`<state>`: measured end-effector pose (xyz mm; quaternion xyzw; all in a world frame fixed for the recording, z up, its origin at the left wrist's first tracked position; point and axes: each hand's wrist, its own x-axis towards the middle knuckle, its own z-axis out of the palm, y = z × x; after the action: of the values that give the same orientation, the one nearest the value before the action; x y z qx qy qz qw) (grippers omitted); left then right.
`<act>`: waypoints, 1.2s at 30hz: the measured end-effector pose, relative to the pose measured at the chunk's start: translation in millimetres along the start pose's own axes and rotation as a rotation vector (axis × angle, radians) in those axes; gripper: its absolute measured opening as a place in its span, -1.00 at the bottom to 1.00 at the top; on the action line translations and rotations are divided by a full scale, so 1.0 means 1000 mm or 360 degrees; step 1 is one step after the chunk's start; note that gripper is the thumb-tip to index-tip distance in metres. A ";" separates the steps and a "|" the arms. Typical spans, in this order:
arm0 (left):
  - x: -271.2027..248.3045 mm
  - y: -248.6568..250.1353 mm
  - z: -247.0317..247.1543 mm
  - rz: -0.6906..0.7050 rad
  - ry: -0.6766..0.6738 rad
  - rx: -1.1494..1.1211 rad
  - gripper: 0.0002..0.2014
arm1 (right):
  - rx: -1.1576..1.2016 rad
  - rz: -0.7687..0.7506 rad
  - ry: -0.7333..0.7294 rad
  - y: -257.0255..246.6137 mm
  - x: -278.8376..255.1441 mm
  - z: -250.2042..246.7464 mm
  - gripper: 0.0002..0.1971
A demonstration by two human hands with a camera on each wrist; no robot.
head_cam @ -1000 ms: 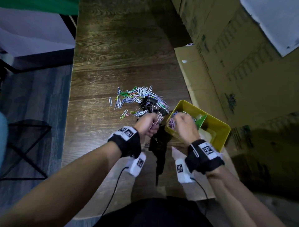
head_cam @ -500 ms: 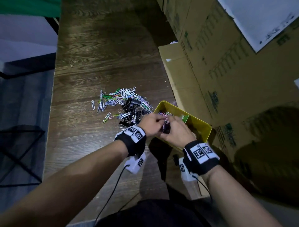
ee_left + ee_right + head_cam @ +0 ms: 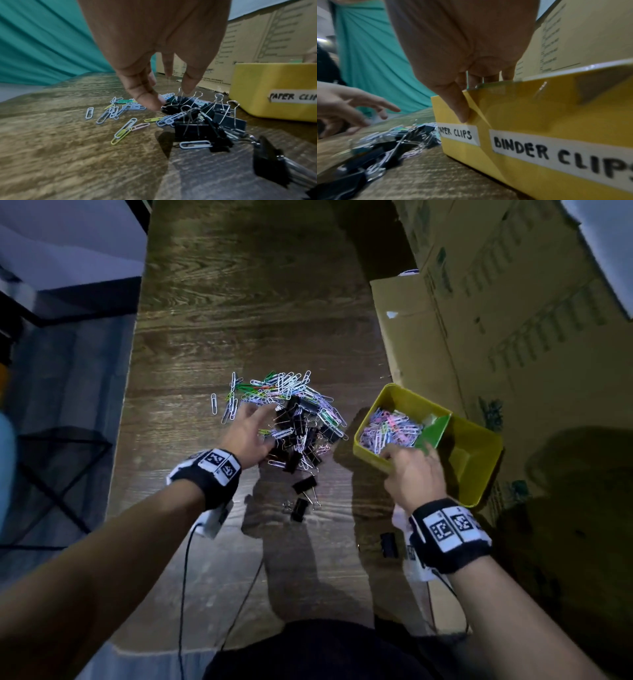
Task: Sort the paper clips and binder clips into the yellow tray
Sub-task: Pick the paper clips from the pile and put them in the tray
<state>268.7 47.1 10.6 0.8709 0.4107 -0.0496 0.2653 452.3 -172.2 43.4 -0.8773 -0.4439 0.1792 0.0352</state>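
Note:
A mixed pile of coloured paper clips [image 3: 291, 388] and black binder clips [image 3: 298, 426] lies mid-table. My left hand [image 3: 262, 422] hovers over the pile's left side with fingers spread and nothing in it; one fingertip [image 3: 188, 88] touches a binder clip's wire handle. The yellow tray [image 3: 479, 491] stands to the right, split by a green divider [image 3: 435, 429]. Its left compartment holds paper clips [image 3: 390, 429]; the right one looks bare. My right hand [image 3: 407, 463] pinches the tray's near wall, thumb [image 3: 460, 108] outside and fingers inside. The wall is labelled PAPER CLIPS and BINDER CLIPS.
Three loose binder clips lie nearer me [image 3: 305, 484], [image 3: 299, 510], [image 3: 388, 544]. Cardboard boxes [image 3: 513, 337] wall off the table's right side, close behind the tray. The table's left edge [image 3: 132, 405] drops to the floor. A cable [image 3: 185, 577] hangs from my left wrist.
Both hands were together at the tray's near-left corner. The left hand has swung left over the pile and spread its fingers; the right hand now grips the tray's near wall.

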 end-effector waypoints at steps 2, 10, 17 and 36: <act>0.010 -0.004 0.000 0.0067 -0.0082 0.0147 -0.39 | 0.0061 0.0101 0.0020 0.001 0.006 -0.004 -0.53; 0.052 -0.003 -0.003 0.0053 -0.0120 0.0212 -0.48 | 0.0195 0.0214 -0.0009 -0.027 0.018 -0.017 -0.24; 0.076 0.008 0.009 0.0225 -0.0255 0.0496 -0.31 | 0.0403 -0.0292 -0.0067 -0.095 0.041 0.023 -0.25; 0.071 0.001 0.014 0.0462 -0.0168 -0.0266 -0.81 | 0.0498 -0.0134 -0.0026 -0.081 0.080 0.055 -0.70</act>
<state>318.0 88.0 -21.9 0.8921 0.2690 -0.0221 0.3624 414.6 -65.1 -12.6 -0.8402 -0.4472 0.2517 0.1753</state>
